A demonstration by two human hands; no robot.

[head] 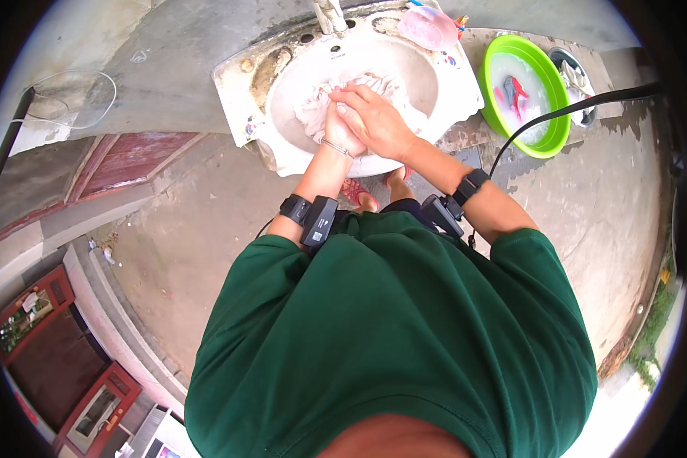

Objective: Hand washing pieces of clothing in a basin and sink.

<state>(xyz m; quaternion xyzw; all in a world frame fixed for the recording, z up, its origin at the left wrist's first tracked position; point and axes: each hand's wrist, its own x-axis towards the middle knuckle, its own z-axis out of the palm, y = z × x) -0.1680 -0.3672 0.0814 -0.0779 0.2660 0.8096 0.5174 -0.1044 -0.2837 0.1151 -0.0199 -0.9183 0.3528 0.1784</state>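
A white ceramic washbasin [429, 86] stands before me, with wet, pale pinkish cloth [312, 111] bunched in its bowl. Over the cloth my two hands are pressed together. My left hand [340, 129], with a metal bangle at its wrist, lies partly under the other one. My right hand [378, 117] rests across it, its fingers over the left fingers. Whether a fold of cloth is caught between the palms is hidden. The tap [331, 17] rises at the basin's back edge, beyond the hands.
A translucent pink container [429, 28] sits on the basin's back right corner. Right of the basin stands a lime-green plastic tub [561, 123] of cloudy water with red and grey cloth. Beyond it is a metal bowl [589, 117] holding pale cloth. A black cable [578, 106] arcs in front of the tub.
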